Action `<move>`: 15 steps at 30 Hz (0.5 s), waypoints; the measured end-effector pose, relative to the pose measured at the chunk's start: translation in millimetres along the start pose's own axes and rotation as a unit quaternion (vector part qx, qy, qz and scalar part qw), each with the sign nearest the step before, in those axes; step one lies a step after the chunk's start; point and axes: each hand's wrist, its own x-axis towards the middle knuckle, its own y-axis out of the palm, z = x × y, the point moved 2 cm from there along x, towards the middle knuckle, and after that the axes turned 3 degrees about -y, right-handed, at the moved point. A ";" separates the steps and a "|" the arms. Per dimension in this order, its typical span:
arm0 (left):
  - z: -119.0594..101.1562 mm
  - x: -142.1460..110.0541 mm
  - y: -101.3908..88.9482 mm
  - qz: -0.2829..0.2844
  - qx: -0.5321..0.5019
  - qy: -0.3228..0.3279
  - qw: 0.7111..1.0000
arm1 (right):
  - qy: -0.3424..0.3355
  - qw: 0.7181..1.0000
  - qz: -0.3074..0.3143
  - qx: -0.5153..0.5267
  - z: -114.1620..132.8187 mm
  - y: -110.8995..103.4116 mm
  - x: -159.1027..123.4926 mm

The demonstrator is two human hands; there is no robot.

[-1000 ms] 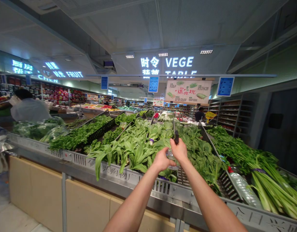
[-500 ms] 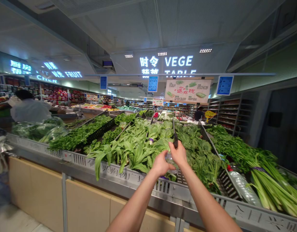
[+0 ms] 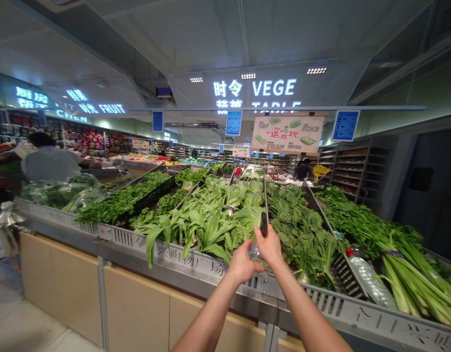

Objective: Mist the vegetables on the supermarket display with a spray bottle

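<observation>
My right hand (image 3: 269, 245) is closed around the upper part of what looks like a clear bottle (image 3: 253, 253) with a black top (image 3: 264, 224). My left hand (image 3: 243, 264) curls round the clear lower part from the left, its thumb towards my right hand. Fingers and palms hide much of the bottle. Both hands are over the front edge of the vegetable stand, in front of pale green lettuce heads (image 3: 249, 220). Long-leaved greens (image 3: 201, 215) lie to the left, and darker leafy greens (image 3: 302, 220) to the right.
Black slatted dividers (image 3: 352, 274) separate the vegetables. At the right lie celery bunches (image 3: 412, 274) and a clear bottle with a red cap (image 3: 370, 281). The stand's metal front edge (image 3: 188, 274) runs below my hands. A person in a pale top (image 3: 51, 164) is at the far left.
Both hands, still on the bottle, have come down slightly, and the black top now sits a little lower against the lettuce. The view has shifted slightly.
</observation>
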 end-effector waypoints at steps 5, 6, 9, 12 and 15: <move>11.4 -23.2 0.8 -0.006 0.004 -0.002 1.000 | -0.027 0.997 -0.010 0.074 -6.7 10.7 -25.7; 13.3 -29.1 0.7 -0.008 0.004 -0.001 1.000 | -0.033 0.996 -0.010 0.083 -8.4 13.6 -31.7; 19.8 -44.9 -0.3 -0.013 0.006 -0.010 1.000 | -0.039 0.994 -0.010 0.102 -14.2 23.6 -48.3; 25.5 -53.8 -2.3 -0.008 0.009 -0.018 1.000 | -0.039 0.992 -0.007 0.117 -17.8 32.9 -59.2; 29.8 -56.0 -5.8 -0.004 0.018 -0.022 1.000 | -0.045 0.991 -0.004 0.123 -17.0 39.4 -63.8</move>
